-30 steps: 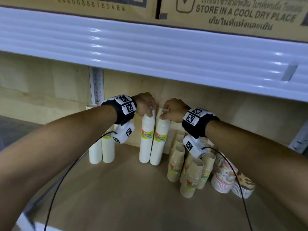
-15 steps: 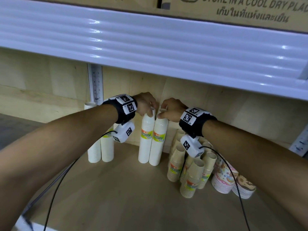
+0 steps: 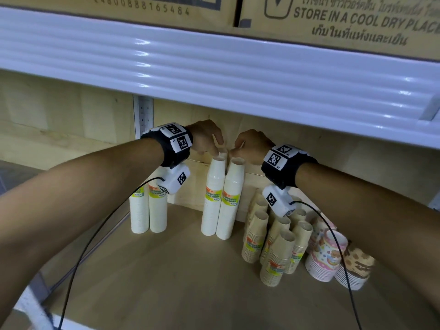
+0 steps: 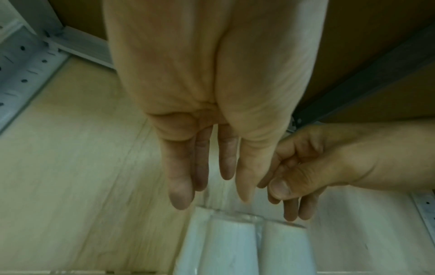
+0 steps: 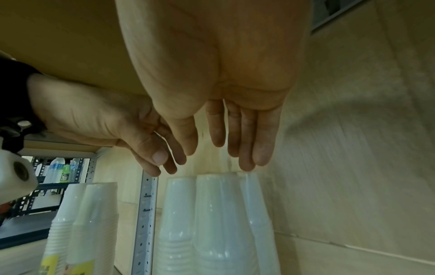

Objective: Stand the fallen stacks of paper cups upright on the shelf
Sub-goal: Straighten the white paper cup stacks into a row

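Two tall white paper cup stacks (image 3: 213, 198) (image 3: 232, 201) stand upright side by side on the wooden shelf (image 3: 166, 282), near the back wall. My left hand (image 3: 209, 139) hovers over the left stack's top, my right hand (image 3: 247, 146) over the right one's. In the left wrist view my left hand (image 4: 212, 195) has straight fingers just above the stack tops (image 4: 230, 245), with a small gap. The right wrist view shows my right hand (image 5: 219, 154) the same way, fingers straight above the tops (image 5: 221, 223), holding nothing.
Two more white stacks (image 3: 147, 210) stand upright to the left by a perforated post (image 3: 142, 115). Several tan cup stacks (image 3: 273, 244) and patterned cups (image 3: 326, 256) crowd the right. The white edge of the shelf above (image 3: 214, 67) hangs low over my hands.
Both hands gripped the tops of the two middle stacks before. Now the fingers have let go and straightened just above them. The stacks stay upright.
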Demonstrator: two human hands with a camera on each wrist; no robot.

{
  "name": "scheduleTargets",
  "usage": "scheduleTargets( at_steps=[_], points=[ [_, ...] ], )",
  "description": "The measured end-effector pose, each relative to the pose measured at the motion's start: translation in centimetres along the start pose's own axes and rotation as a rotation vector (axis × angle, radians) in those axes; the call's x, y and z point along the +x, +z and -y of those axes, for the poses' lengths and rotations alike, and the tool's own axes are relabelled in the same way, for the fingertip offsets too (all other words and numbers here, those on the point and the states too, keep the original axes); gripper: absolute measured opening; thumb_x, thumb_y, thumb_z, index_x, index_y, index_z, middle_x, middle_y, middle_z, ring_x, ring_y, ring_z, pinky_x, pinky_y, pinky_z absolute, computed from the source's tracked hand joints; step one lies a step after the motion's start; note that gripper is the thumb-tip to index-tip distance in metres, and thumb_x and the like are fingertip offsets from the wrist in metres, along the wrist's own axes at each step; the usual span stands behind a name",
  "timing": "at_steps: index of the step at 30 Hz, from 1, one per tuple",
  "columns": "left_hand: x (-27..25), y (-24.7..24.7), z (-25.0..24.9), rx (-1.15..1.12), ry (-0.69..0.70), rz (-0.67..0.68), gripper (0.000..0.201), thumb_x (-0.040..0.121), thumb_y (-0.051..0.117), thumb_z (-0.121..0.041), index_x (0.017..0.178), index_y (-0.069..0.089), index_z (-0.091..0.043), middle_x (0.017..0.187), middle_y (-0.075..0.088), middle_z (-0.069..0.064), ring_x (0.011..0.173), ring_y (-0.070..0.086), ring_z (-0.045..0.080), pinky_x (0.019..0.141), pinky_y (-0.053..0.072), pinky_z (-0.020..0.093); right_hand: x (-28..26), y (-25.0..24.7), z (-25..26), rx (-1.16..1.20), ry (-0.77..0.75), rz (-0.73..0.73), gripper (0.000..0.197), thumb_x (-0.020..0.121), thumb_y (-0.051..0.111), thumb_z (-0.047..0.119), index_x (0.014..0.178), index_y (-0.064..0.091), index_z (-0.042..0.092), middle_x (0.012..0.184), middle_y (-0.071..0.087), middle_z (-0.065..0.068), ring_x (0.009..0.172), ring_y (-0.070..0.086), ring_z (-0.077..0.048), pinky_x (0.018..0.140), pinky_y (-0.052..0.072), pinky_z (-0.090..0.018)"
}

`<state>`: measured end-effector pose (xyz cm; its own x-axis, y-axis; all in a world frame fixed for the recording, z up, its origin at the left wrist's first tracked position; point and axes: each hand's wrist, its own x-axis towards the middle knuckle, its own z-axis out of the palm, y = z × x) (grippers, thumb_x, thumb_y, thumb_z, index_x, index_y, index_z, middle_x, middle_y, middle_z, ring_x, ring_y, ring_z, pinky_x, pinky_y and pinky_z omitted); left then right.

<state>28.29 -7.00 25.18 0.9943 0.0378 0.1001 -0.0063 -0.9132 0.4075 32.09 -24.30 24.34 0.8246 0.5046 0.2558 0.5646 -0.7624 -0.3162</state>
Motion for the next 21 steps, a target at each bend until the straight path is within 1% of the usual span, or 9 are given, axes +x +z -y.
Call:
scheduleTargets(
  at_steps=[2, 4, 7, 9, 12, 14, 16, 18, 21],
  points=[
    [-0.5, -1.2, 0.3, 0.006, -0.008, -0.020, 0.038, 0.083, 0.076, -0.024, 0.118, 0.063, -0.024, 0.109, 0.056, -0.004, 0.081, 0.065, 0.014, 0.058, 0.049, 0.019, 0.3, -0.3, 0.9, -0.020, -0.019, -0.020, 0.036, 0.082, 0.071, 0.038, 0.107, 0.068, 0.013, 0.107, 0.065, -0.002, 0.097, 0.062, -0.020, 0.077, 0.048, -0.027],
    [-0.9, -2.3, 0.8, 0.016, -0.026, -0.041, 0.039, 0.084, 0.074, -0.023, 0.121, 0.061, -0.022, 0.113, 0.052, -0.005, 0.087, 0.064, 0.016, 0.063, 0.052, 0.021, 0.5, -0.5, 2.0, -0.041, -0.051, -0.015, 0.035, 0.083, 0.070, 0.037, 0.105, 0.069, 0.010, 0.106, 0.067, -0.006, 0.097, 0.063, -0.023, 0.081, 0.052, -0.032],
    [-1.6, -3.8, 2.2, 0.003, -0.078, -0.055, 0.041, 0.086, 0.073, -0.023, 0.125, 0.058, -0.024, 0.120, 0.050, -0.004, 0.107, 0.060, 0.023, 0.087, 0.056, 0.033, 0.7, -0.3, 4.0, -0.047, -0.101, -0.019, 0.032, 0.085, 0.068, 0.033, 0.106, 0.069, 0.009, 0.107, 0.067, -0.006, 0.098, 0.064, -0.023, 0.084, 0.053, -0.034],
    [-2.4, -4.8, 3.2, 0.037, -0.118, -0.067, 0.043, 0.087, 0.072, -0.026, 0.128, 0.057, -0.024, 0.124, 0.055, 0.000, 0.110, 0.059, 0.023, 0.094, 0.053, 0.036, 1.0, 0.3, 5.4, -0.025, -0.133, -0.027, 0.031, 0.086, 0.068, 0.034, 0.107, 0.068, 0.010, 0.107, 0.066, -0.004, 0.099, 0.063, -0.022, 0.083, 0.052, -0.031],
    [-4.2, -6.1, 4.9, 0.107, -0.155, -0.124, 0.047, 0.086, 0.072, -0.030, 0.131, 0.058, -0.024, 0.122, 0.055, -0.001, 0.107, 0.055, 0.019, 0.090, 0.048, 0.030, 1.4, 1.3, 7.6, 0.021, -0.167, -0.017, 0.029, 0.084, 0.070, 0.036, 0.105, 0.067, 0.016, 0.106, 0.062, 0.000, 0.101, 0.061, -0.019, 0.080, 0.048, -0.027],
    [-5.4, -6.7, 6.2, 0.120, -0.185, -0.157, 0.046, 0.083, 0.076, -0.028, 0.127, 0.061, -0.023, 0.118, 0.053, -0.002, 0.103, 0.054, 0.018, 0.083, 0.046, 0.028, 1.6, 2.1, 9.0, 0.035, -0.201, 0.011, 0.031, 0.084, 0.071, 0.035, 0.106, 0.068, 0.013, 0.109, 0.064, -0.002, 0.103, 0.061, -0.020, 0.084, 0.048, -0.028],
    [-6.5, -6.9, 7.6, 0.152, -0.213, -0.177, 0.043, 0.083, 0.077, -0.027, 0.123, 0.063, -0.022, 0.116, 0.050, -0.003, 0.108, 0.054, 0.022, 0.082, 0.043, 0.027, 1.5, 2.9, 10.4, 0.055, -0.234, 0.042, 0.034, 0.084, 0.072, 0.034, 0.109, 0.068, 0.012, 0.113, 0.064, -0.004, 0.105, 0.061, -0.022, 0.085, 0.048, -0.028],
    [-7.2, -6.8, 9.1, 0.155, -0.239, -0.179, 0.043, 0.083, 0.076, -0.026, 0.123, 0.063, -0.020, 0.125, 0.053, 0.003, 0.114, 0.054, 0.026, 0.085, 0.045, 0.029, 1.5, 3.8, 11.5, 0.070, -0.255, 0.072, 0.041, 0.084, 0.072, 0.036, 0.115, 0.065, 0.011, 0.116, 0.062, -0.005, 0.106, 0.060, -0.022, 0.084, 0.047, -0.027],
    [-8.0, -6.2, 10.7, 0.146, -0.287, -0.174, 0.055, 0.085, 0.075, -0.024, 0.135, 0.053, -0.020, 0.140, 0.045, 0.008, 0.122, 0.050, 0.028, 0.092, 0.045, 0.032, 1.4, 5.3, 12.7, 0.115, -0.256, 0.126, 0.052, 0.082, 0.072, 0.042, 0.123, 0.060, 0.013, 0.117, 0.061, -0.005, 0.105, 0.060, -0.022, 0.086, 0.048, -0.028]
  ],
)
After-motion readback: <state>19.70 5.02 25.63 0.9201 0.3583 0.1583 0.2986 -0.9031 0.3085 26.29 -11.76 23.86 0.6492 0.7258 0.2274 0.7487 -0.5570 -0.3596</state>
